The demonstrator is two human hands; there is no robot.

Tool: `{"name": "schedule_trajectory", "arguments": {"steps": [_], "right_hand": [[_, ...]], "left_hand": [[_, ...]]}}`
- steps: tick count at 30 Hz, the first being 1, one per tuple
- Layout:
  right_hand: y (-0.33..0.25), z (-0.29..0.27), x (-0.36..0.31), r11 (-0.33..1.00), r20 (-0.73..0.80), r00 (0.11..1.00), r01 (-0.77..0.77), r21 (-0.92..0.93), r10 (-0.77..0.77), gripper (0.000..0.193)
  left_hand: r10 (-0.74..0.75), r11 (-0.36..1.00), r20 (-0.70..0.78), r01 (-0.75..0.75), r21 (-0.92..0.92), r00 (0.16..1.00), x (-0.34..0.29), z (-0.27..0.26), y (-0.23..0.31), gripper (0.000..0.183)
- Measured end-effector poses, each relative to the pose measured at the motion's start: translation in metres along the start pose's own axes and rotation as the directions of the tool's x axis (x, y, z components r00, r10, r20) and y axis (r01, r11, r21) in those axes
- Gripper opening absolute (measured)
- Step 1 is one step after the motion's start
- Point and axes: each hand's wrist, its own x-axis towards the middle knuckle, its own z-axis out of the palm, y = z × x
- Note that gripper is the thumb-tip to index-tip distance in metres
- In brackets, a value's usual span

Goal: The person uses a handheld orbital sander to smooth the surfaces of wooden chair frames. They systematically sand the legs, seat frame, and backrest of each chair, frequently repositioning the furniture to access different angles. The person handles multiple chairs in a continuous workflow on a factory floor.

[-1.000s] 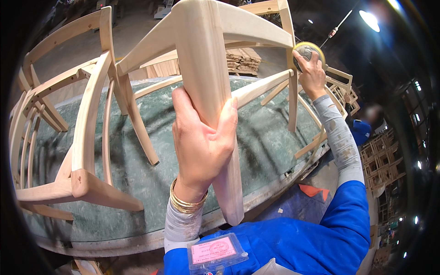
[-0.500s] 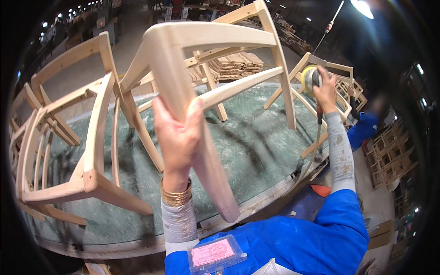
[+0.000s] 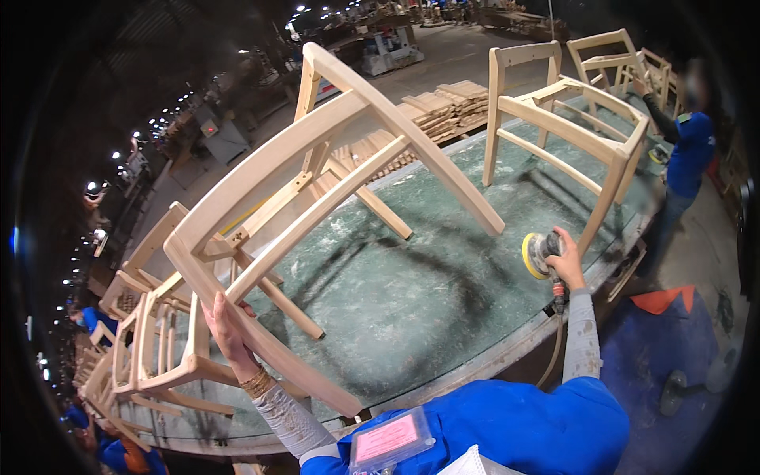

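A bare pale-wood chair frame (image 3: 279,172) stands tilted on the green tabletop (image 3: 388,328) in front of me. My left hand (image 3: 231,336) is closed around its near leg, just below the joint with the rails; some fingers are hidden behind the wood. In my right hand (image 3: 566,260) is a round air sander (image 3: 540,255) with a yellow pad, its hose (image 3: 556,348) running down toward the table's edge. The sander is held up at the right, pad facing left, apart from the chair frame.
Another chair frame (image 3: 546,119) stands at the right, with more beyond it. Several chair frames (image 3: 170,348) crowd the left end. Stacked wooden boards (image 3: 443,109) lie behind the table. A co-worker in blue (image 3: 687,158) stands at the far right; other people are at the far left.
The chair frame has turned and now sits farther from me. My left hand moved left with its leg. My right hand brought the sander lower and nearer. My view has also shifted.
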Motion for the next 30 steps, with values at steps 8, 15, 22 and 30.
{"name": "schedule_trajectory", "arguments": {"steps": [8, 15, 22, 30], "right_hand": [[-0.088, -0.013, 0.069, 0.901, 0.056, 0.950, 0.273, 0.338, -0.308, 0.067], [-0.209, 0.053, 0.150, 0.734, 0.065, 0.821, 0.469, 0.491, -0.568, 0.065], [-0.263, 0.079, 0.181, 0.794, 0.148, 0.802, 0.512, 0.329, -0.579, 0.062], [-0.091, 0.013, 0.077, 0.891, 0.224, 0.895, 0.296, 0.345, -0.385, 0.063]], "left_hand": [[-0.051, 0.997, -0.122, 0.059, 0.055, 0.991, -0.009, 0.001, -0.002, 0.036], [-0.090, 0.992, -0.166, 0.103, 0.071, 0.982, -0.020, 0.009, 0.004, 0.037], [-0.062, 0.997, -0.140, 0.067, 0.035, 0.988, -0.024, 0.020, 0.012, 0.035], [-0.133, 0.989, -0.214, 0.143, 0.030, 0.968, -0.003, 0.005, 0.005, 0.043]]}}
